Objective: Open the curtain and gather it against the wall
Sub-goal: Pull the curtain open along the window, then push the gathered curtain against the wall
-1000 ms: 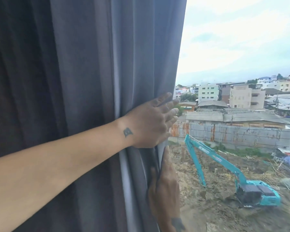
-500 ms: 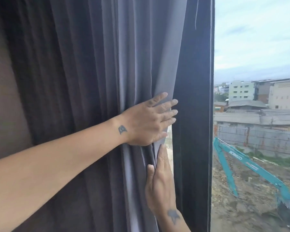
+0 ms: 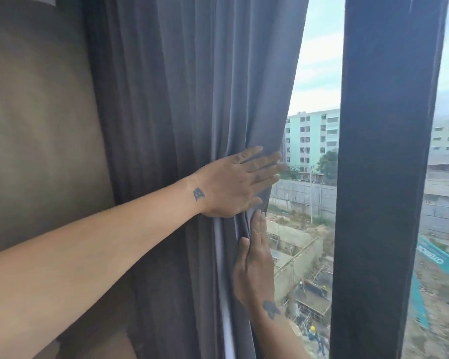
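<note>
The grey curtain [image 3: 192, 99] hangs in tight folds beside the brown wall [image 3: 36, 125] on the left. My left hand [image 3: 233, 185] lies across its free edge at mid height, fingers stretched right and thumb tucked under, with fabric bunched beneath the palm. Just below, my right hand [image 3: 254, 265] points upward along the same edge, thumb on the front of the fold and fingers against its window side. Both hands hold the curtain's edge.
A dark vertical window post [image 3: 384, 151] stands to the right of the hands. Between curtain and post is a strip of bare glass [image 3: 314, 99] showing sky, buildings and a construction site below. More glass lies right of the post.
The curtain's edge has travelled left with both hands on it. The wall has come into view at left, and the window post and a wider strip of glass at right.
</note>
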`<action>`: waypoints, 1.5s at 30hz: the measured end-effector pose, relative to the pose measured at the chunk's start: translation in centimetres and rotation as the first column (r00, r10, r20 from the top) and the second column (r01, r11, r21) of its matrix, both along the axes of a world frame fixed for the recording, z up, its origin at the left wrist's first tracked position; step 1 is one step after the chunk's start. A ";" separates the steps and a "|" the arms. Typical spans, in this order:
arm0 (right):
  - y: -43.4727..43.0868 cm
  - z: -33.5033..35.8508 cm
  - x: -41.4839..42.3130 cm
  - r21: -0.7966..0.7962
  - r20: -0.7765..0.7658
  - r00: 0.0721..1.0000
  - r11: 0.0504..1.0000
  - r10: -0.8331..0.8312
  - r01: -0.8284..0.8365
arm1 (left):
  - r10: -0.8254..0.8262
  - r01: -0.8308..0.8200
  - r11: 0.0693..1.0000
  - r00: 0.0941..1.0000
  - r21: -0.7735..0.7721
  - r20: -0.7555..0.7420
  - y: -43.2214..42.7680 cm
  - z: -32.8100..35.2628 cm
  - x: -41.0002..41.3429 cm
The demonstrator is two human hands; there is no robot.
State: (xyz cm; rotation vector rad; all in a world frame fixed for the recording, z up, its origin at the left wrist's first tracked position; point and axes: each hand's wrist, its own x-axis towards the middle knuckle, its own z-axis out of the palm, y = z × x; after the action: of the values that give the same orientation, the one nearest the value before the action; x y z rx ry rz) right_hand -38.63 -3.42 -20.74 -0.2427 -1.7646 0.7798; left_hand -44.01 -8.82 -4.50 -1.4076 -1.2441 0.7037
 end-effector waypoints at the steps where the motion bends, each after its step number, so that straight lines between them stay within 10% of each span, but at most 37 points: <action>1: -0.1 0.0 -0.7 -0.001 0.007 1.000 1.000 0.010 -0.010 | 0.005 -0.006 1.000 1.000 0.023 0.011 -0.3 -0.1 -0.6; 45: -0.9 -0.3 -37.6 -0.102 0.105 0.976 0.978 0.191 -0.180 | 0.198 -0.197 0.965 0.980 0.174 0.013 -1.6 -1.4 -37.3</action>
State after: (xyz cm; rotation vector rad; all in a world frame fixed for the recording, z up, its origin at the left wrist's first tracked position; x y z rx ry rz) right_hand -76.19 -4.31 -21.00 -0.1885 -1.8807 1.0002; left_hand -81.34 -10.43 -5.86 -1.1478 -1.4206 0.7138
